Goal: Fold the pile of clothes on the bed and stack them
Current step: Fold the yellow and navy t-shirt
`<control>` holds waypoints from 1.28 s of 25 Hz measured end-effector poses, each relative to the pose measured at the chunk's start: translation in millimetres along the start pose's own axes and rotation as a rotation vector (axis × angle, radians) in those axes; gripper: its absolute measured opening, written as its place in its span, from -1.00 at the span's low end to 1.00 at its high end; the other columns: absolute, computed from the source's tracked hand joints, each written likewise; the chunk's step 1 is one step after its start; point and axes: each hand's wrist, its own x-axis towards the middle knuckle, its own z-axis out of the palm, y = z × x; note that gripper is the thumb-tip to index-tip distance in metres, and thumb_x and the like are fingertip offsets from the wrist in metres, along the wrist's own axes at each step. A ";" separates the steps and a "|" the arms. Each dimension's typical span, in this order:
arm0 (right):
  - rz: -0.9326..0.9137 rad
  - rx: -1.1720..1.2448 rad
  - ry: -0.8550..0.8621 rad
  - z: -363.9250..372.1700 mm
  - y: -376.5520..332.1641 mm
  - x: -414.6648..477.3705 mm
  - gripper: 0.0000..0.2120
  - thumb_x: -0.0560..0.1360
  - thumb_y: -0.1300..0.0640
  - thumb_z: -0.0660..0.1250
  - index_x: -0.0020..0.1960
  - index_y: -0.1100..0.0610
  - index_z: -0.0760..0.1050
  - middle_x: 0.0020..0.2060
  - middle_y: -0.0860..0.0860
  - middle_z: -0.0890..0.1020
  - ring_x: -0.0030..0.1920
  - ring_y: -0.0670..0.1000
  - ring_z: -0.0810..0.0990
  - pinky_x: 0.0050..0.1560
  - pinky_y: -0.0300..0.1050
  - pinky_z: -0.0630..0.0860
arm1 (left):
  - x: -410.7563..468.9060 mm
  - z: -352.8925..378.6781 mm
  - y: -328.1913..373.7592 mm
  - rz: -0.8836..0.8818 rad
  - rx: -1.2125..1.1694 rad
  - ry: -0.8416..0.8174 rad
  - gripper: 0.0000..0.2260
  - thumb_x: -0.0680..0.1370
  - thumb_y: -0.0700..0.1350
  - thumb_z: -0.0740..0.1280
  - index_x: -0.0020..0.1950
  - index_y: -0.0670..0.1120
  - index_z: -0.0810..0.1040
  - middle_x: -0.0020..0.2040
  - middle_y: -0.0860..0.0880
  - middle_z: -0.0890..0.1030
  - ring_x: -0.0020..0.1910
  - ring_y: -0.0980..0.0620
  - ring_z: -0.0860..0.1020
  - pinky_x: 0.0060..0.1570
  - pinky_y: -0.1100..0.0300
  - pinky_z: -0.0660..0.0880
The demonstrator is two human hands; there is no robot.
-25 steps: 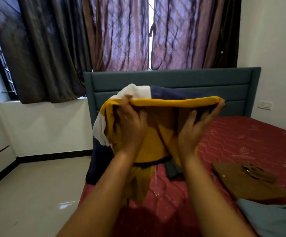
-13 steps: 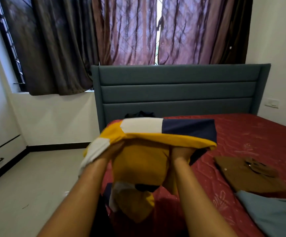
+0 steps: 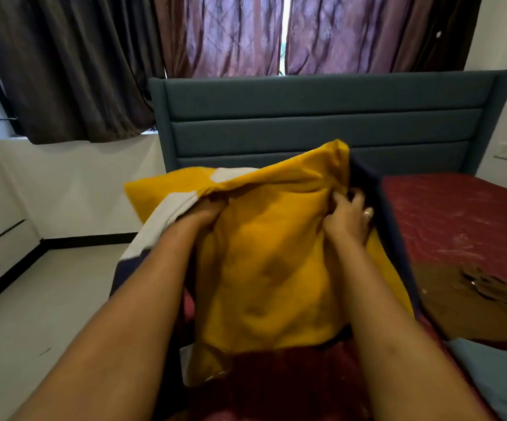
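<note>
- Item: colour-block shirt [image 3: 264, 268], yellow with white and navy panels. It is held in the air at centre frame, above the near edge of the bed [image 3: 458, 214], and hangs bunched, not yet flat.
- Left hand [image 3: 206, 212]: pushed into the upper left of the cloth. The fingers are buried in a fold, so I cannot tell how they lie.
- Right hand [image 3: 350, 218]: fingers curled and pinching the yellow cloth at upper right, beside the navy edge. A ring [image 3: 367, 212] is visible. The two hands are apart, one at each side of the shirt.
- Other stock: a brown garment [image 3: 458, 302] lies flat at right. A blue-grey garment [image 3: 495, 378] lies at lower right, touching the brown one's near edge.
- Step in hand, as judged: opening the shirt out for folding.
- Handling advice: find both shoulder seams, shake the cloth once so the layers fall straight, then lay it on the red mattress before creasing. Loose knit may slip, so keep the hem level.
- Markings: no brand, label or legible writing on any item.
</note>
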 end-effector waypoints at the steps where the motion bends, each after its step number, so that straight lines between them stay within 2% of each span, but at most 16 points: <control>1: -0.020 -0.162 -0.214 11.8 13.6 10.3 -0.62 0.57 0.06 0.19 0.37 0.02 0.45 0.47 0.11 0.26 0.38 0.24 0.27 0.40 0.01 0.24 | 12.2 12.9 -0.4 0.020 0.136 -0.025 -0.52 0.53 0.07 0.33 0.37 -0.13 0.41 0.31 -0.07 0.45 0.29 -0.16 0.45 0.26 -0.04 0.39; 3: -0.050 -0.315 -0.498 31.9 62.0 12.7 -0.61 0.53 0.02 0.21 0.32 0.10 0.50 0.38 0.16 0.40 0.37 0.25 0.35 0.32 -0.03 0.32 | 18.5 62.0 -13.0 0.074 0.409 -0.116 -0.44 0.52 0.00 0.34 0.47 -0.09 0.28 0.45 -0.13 0.33 0.37 -0.19 0.35 0.29 -0.10 0.34; 5: -0.025 -0.506 -0.678 48.4 122.0 -14.8 -0.63 0.55 0.10 0.21 0.35 0.09 0.45 0.30 0.14 0.48 0.32 0.22 0.43 0.24 -0.02 0.40 | 2.2 143.2 -32.1 0.108 0.440 -0.137 -0.47 0.57 -0.03 0.25 0.51 -0.02 0.18 0.49 -0.12 0.23 0.45 -0.19 0.23 0.36 -0.18 0.22; 6: -0.004 -0.640 -0.785 51.1 150.5 -40.3 -0.57 0.56 0.07 0.22 0.42 0.04 0.36 0.37 0.13 0.41 0.34 0.21 0.41 0.28 0.02 0.40 | -15.8 184.8 -41.5 0.135 0.444 -0.195 -0.46 0.58 0.01 0.22 0.53 0.01 0.13 0.50 -0.10 0.21 0.46 -0.18 0.19 0.39 -0.20 0.16; 9: 0.045 -0.850 -1.031 53.4 213.7 -100.0 -0.29 0.51 -0.29 0.20 0.53 -0.26 -0.07 0.55 0.03 0.03 0.48 0.26 0.14 0.36 0.20 0.26 | -69.6 262.3 -67.2 0.277 0.505 -0.393 -0.28 0.51 0.26 0.26 0.56 0.10 0.00 0.55 -0.04 0.09 0.51 -0.15 0.07 0.41 -0.25 0.06; 10: 0.055 -0.870 -1.025 52.4 219.6 -108.0 -0.27 0.49 -0.34 0.18 0.52 -0.31 -0.14 0.56 0.01 -0.01 0.49 0.26 0.11 0.35 0.21 0.25 | -75.3 273.7 -75.5 0.263 0.522 -0.404 -0.23 0.48 0.31 0.26 0.56 0.14 -0.04 0.57 -0.01 0.02 0.54 -0.14 -0.01 0.40 -0.28 0.03; 12: -0.002 -0.865 -0.930 51.1 224.3 -100.6 -0.38 0.56 -0.23 0.16 0.51 -0.34 -0.09 0.54 0.03 0.04 0.44 0.26 0.19 0.31 0.18 0.32 | -75.0 285.6 -88.4 0.228 0.515 -0.377 -0.26 0.49 0.35 0.20 0.55 0.19 -0.08 0.58 0.03 -0.08 0.55 -0.15 -0.11 0.40 -0.32 -0.03; 14: -0.005 -0.797 -0.911 51.1 235.2 -79.2 -0.53 0.63 0.03 0.10 0.49 -0.26 0.13 0.45 0.10 0.25 0.34 0.24 0.35 0.25 0.11 0.42 | -75.9 286.6 -98.1 0.199 0.504 -0.297 -0.34 0.53 0.34 0.13 0.55 0.21 -0.05 0.58 0.03 -0.07 0.55 -0.16 -0.11 0.39 -0.34 -0.02; 17: 0.092 -0.534 -0.836 28.8 249.4 -30.1 -0.53 0.54 0.32 0.16 0.37 -0.01 0.46 0.27 0.20 0.53 0.19 0.22 0.54 0.12 -0.02 0.48 | -73.4 280.4 -106.9 0.151 0.478 -0.228 -0.39 0.56 0.30 0.10 0.55 0.20 -0.03 0.58 0.02 -0.05 0.54 -0.17 -0.09 0.39 -0.27 0.08; 20: 0.297 -0.409 -0.531 -14.3 267.4 11.3 -0.67 0.51 0.22 0.37 0.26 0.16 0.56 0.24 0.24 0.56 0.22 0.21 0.53 0.15 -0.05 0.42 | -69.0 272.5 -118.5 0.157 0.416 -0.243 -0.46 0.64 0.05 0.13 0.56 0.19 -0.04 0.58 -0.03 -0.07 0.53 -0.21 -0.13 0.42 -0.19 0.15; 22: 0.464 -0.590 -0.319 -36.3 280.8 10.8 -0.69 0.52 0.19 0.33 0.26 0.13 0.55 0.26 0.23 0.52 0.26 0.25 0.47 0.21 0.02 0.41 | -64.9 267.6 -125.2 0.158 0.426 -0.239 -0.47 0.66 -0.05 0.10 0.56 0.19 -0.07 0.58 -0.05 -0.10 0.53 -0.24 -0.14 0.43 -0.19 0.17; 24: 0.496 -0.828 -0.242 -34.5 281.8 -7.6 -0.65 0.54 0.15 0.25 0.32 0.04 0.48 0.29 0.18 0.46 0.30 0.26 0.38 0.26 0.12 0.36 | -66.2 266.9 -123.2 0.141 0.447 -0.244 -0.47 0.66 -0.08 0.10 0.56 0.20 -0.05 0.58 -0.04 -0.11 0.53 -0.23 -0.14 0.40 -0.22 0.19; 25: 0.486 -0.825 -0.330 -25.8 279.9 -18.4 -0.59 0.54 0.10 0.25 0.38 -0.06 0.39 0.33 0.15 0.39 0.34 0.25 0.32 0.31 0.15 0.30 | -69.1 267.5 -118.6 0.132 0.460 -0.242 -0.46 0.66 -0.11 0.11 0.56 0.20 -0.02 0.58 -0.03 -0.11 0.53 -0.22 -0.14 0.37 -0.24 0.21; 28: 0.424 -0.752 -0.843 2.1 273.7 -47.2 -0.27 0.48 -0.07 0.36 0.51 -0.27 0.04 0.49 0.11 0.14 0.46 0.26 0.16 0.41 0.22 0.17 | -78.5 263.4 -112.1 0.182 0.577 -0.183 -0.48 0.64 -0.16 0.12 0.55 0.18 0.07 0.57 -0.04 0.06 0.53 -0.18 0.00 0.34 -0.19 0.29; 30: 0.388 -0.825 -0.940 6.4 275.6 -58.6 -0.30 0.51 -0.03 0.34 0.51 -0.27 0.04 0.49 0.11 0.12 0.44 0.26 0.22 0.36 0.19 0.26 | -78.9 247.6 -127.2 0.220 0.646 -0.132 -0.49 0.64 -0.22 0.08 0.55 0.12 0.14 0.53 -0.06 0.20 0.50 -0.18 0.14 0.35 -0.09 0.32; 32: 0.325 -0.852 -0.999 2.7 275.2 -60.0 -0.36 0.55 0.15 0.29 0.52 -0.19 0.11 0.46 0.14 0.23 0.36 0.23 0.36 0.27 0.09 0.41 | -78.4 225.6 -155.3 0.245 0.723 -0.117 -0.47 0.61 -0.27 0.11 0.54 0.11 0.17 0.52 -0.05 0.25 0.49 -0.15 0.19 0.35 -0.01 0.32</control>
